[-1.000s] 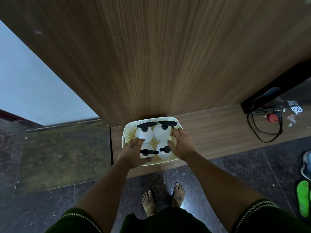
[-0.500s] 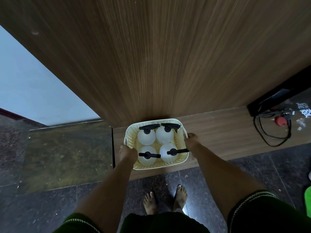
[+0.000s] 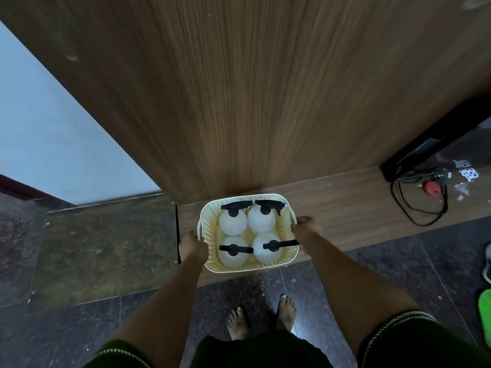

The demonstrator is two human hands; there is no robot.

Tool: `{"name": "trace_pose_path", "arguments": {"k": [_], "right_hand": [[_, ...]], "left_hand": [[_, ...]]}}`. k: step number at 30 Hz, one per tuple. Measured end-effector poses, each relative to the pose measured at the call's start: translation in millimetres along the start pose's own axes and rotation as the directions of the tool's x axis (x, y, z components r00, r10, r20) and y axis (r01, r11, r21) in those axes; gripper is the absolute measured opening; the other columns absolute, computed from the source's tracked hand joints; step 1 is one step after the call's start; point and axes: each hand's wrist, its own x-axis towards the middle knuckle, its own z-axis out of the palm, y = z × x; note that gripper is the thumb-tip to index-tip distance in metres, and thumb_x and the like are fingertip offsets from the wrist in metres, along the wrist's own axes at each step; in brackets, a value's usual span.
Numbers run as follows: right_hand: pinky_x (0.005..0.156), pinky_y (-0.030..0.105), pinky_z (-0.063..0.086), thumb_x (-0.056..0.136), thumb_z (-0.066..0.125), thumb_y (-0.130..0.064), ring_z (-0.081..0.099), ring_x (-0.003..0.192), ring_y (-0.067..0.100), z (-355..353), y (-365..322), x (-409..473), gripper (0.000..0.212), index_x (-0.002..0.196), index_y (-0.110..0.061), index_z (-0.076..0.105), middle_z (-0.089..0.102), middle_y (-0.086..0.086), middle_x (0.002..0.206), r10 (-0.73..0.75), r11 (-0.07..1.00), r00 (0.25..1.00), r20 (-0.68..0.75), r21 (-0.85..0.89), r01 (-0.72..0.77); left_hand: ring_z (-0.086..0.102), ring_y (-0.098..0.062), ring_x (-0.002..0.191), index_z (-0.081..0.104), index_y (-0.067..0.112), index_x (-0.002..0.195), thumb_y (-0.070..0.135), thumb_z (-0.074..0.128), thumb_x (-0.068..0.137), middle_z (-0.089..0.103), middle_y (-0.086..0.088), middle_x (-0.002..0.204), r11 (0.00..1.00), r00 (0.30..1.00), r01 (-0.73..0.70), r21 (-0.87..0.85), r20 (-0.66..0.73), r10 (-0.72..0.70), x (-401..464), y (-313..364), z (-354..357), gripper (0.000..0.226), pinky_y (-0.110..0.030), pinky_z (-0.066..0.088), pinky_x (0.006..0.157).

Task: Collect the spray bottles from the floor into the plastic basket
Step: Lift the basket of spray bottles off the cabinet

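A cream plastic basket (image 3: 249, 269) is held in front of me, over the wooden ledge at the foot of a tall wood panel. Several white spray bottles (image 3: 233, 222) with black trigger heads stand upright inside it, packed side by side. My left hand (image 3: 191, 248) grips the basket's left handle. My right hand (image 3: 306, 230) grips its right handle. Both arms reach down from the bottom of the view.
A wood-grain panel (image 3: 252, 102) rises right behind the basket. Black cables and a red plug (image 3: 430, 187) lie on the ledge at the right. Green and grey footwear (image 3: 485, 312) sits at the right edge. My bare feet (image 3: 263, 318) stand on dark stone tiles.
My hands have left the bottle tops and moved out to the basket's two side handles. The basket now sits a little larger and nearer in view.
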Motion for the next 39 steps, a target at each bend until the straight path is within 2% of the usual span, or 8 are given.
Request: {"name": "trace_pose_path", "arguments": {"k": [5, 12, 21, 23, 28, 31, 34, 39], "right_hand": [[0.086, 0.036, 0.053, 0.088, 0.062, -0.012, 0.066, 0.100, 0.031, -10.4, 20.2, -25.5, 0.021, 0.107, -0.011, 0.071, 0.073, 0.014, 0.104, -0.018, 1.000, 0.999, -0.031, 0.012, 0.019], [0.079, 0.033, 0.050, 0.089, 0.061, -0.013, 0.064, 0.090, 0.025, -28.9, 61.7, -59.7, 0.021, 0.107, -0.008, 0.071, 0.072, 0.015, 0.105, -0.059, 0.997, 0.998, -0.016, -0.042, 0.058], [0.091, 0.035, 0.051, 0.089, 0.058, -0.011, 0.064, 0.104, 0.034, -58.2, 152.4, -111.7, 0.026, 0.111, -0.004, 0.069, 0.071, 0.018, 0.107, -0.177, 0.977, 0.984, -0.001, -0.124, 0.175], [0.091, 0.035, 0.050, 0.089, 0.058, -0.011, 0.064, 0.104, 0.034, -65.4, 177.2, -125.9, 0.028, 0.115, -0.002, 0.066, 0.071, 0.019, 0.108, -0.165, 0.979, 0.986, -0.016, -0.123, 0.162], [0.082, 0.032, 0.051, 0.088, 0.062, -0.015, 0.067, 0.097, 0.030, -79.4, 239.3, -147.0, 0.022, 0.106, -0.009, 0.072, 0.072, 0.016, 0.103, -0.082, 0.992, 0.996, 0.017, -0.091, 0.083], [0.076, 0.028, 0.048, 0.087, 0.063, -0.017, 0.066, 0.097, 0.029, -80.7, 269.9, -150.4, 0.025, 0.110, -0.009, 0.069, 0.070, 0.016, 0.107, -0.034, 0.996, 0.999, 0.021, -0.079, 0.035], [0.080, 0.034, 0.051, 0.088, 0.061, -0.013, 0.066, 0.091, 0.028, -74.7, 290.3, -148.8, 0.019, 0.101, -0.008, 0.073, 0.073, 0.017, 0.100, -0.028, 0.993, 0.998, 0.053, -0.115, 0.034], [0.073, 0.029, 0.047, 0.089, 0.060, -0.011, 0.060, 0.080, 0.020, -39.7, 317.7, -110.7, 0.015, 0.081, -0.014, 0.072, 0.068, 0.009, 0.084, 0.000, 0.990, 0.995, 0.105, -0.142, 0.015]], "left_hand": [[0.061, -0.039, 0.104, 0.062, 0.002, 0.112, 0.011, 0.053, 0.089, 0.067, -0.020, 0.111, 0.999, 0.999, -0.034, -0.012, 0.016, 0.034, -20.3, -10.9, -6.0, 0.027, -0.042, 0.052, 0.085], [0.062, -0.040, 0.105, 0.065, 0.000, 0.112, 0.012, 0.054, 0.088, 0.068, -0.021, 0.111, 0.999, 1.000, -0.025, -0.025, 0.008, 0.025, -67.3, -34.2, -4.5, 0.029, -0.039, 0.050, 0.085], [0.061, -0.041, 0.103, 0.068, 0.001, 0.104, 0.005, 0.048, 0.083, 0.069, -0.022, 0.107, 0.999, 0.998, -0.045, -0.025, -0.052, 0.044, -161.3, -86.5, 30.5, 0.029, -0.034, 0.045, 0.079], [0.061, -0.040, 0.103, 0.069, 0.001, 0.102, 0.004, 0.049, 0.080, 0.070, -0.022, 0.105, 0.998, 0.996, -0.061, -0.026, -0.066, 0.060, -181.3, -104.4, 43.0, 0.030, -0.037, 0.049, 0.084], [0.063, -0.039, 0.091, 0.070, 0.001, 0.090, 0.008, 0.051, 0.076, 0.071, -0.020, 0.093, 0.997, 0.997, -0.074, -0.009, -0.030, 0.074, -225.3, -149.4, 74.1, 0.024, -0.039, 0.052, 0.076], [0.062, -0.035, 0.090, 0.069, 0.004, 0.097, 0.008, 0.052, 0.080, 0.071, -0.016, 0.099, 0.998, 0.998, -0.068, -0.007, 0.020, 0.068, -240.3, -164.8, 87.2, 0.025, -0.032, 0.043, 0.071], [0.062, -0.035, 0.099, 0.067, 0.004, 0.103, 0.007, 0.052, 0.083, 0.069, -0.015, 0.105, 0.999, 0.999, -0.039, -0.002, 0.022, 0.039, -242.2, -179.9, 102.9, 0.025, -0.030, 0.040, 0.072], [0.064, -0.035, 0.092, 0.065, 0.003, 0.091, 0.008, 0.052, 0.084, 0.069, -0.018, 0.094, 1.000, 0.996, -0.007, 0.018, 0.088, 0.006, -203.5, -207.1, 143.5, 0.017, -0.035, 0.043, 0.067]]}}
